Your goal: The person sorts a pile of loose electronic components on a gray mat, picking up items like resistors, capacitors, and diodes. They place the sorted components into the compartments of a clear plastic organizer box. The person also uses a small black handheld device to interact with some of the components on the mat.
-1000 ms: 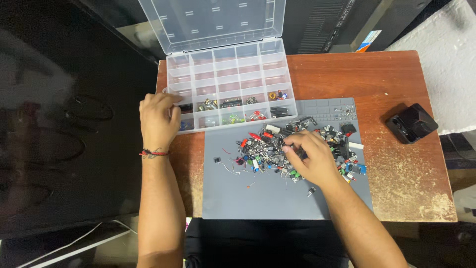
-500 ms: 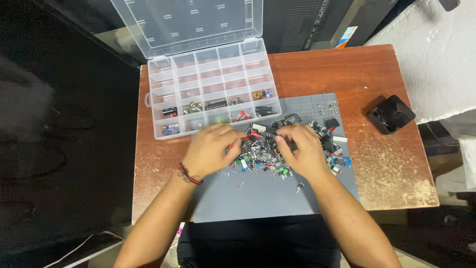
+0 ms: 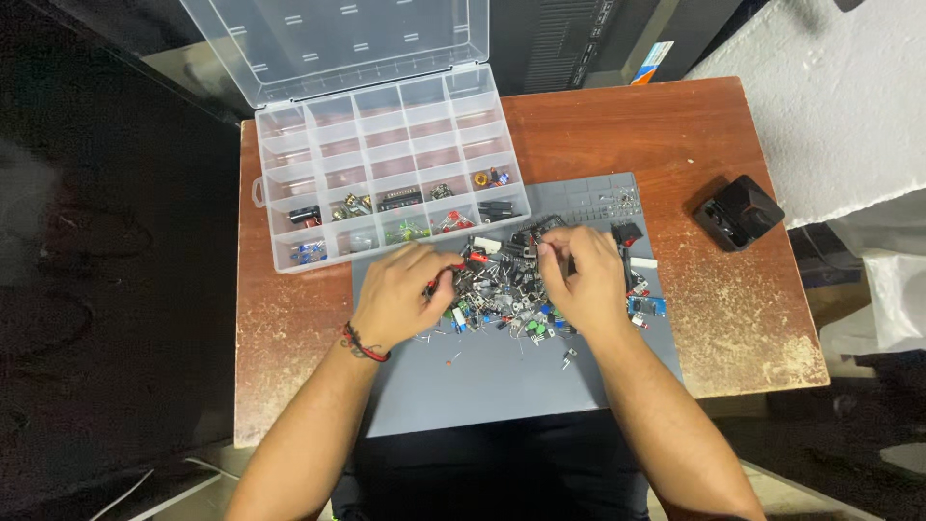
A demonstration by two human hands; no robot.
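A heap of small electronic components (image 3: 502, 289) lies on a grey mat (image 3: 521, 386). Both my hands rest on the heap. My left hand (image 3: 400, 294) is on its left side, thumb and fingers pinched on a small red part (image 3: 446, 275). My right hand (image 3: 579, 280) covers the right side of the heap with its fingers curled and the fingertips close together at the top; what they hold is hidden. A red and black cord band is on my left wrist. Just behind the heap stands a clear compartment box (image 3: 386, 183), with small parts in its front rows.
The box's clear lid (image 3: 338, 39) stands open behind it. A small black case (image 3: 738, 212) sits at the right of the worn red-brown table (image 3: 598, 125). Blue modules (image 3: 644, 307) lie at the heap's right edge. Dark floor lies to the left, a white surface to the right.
My left hand came away from the compartment box and down onto the heap. My right hand stayed on the heap. The camera view shifted, so the table sits further right.
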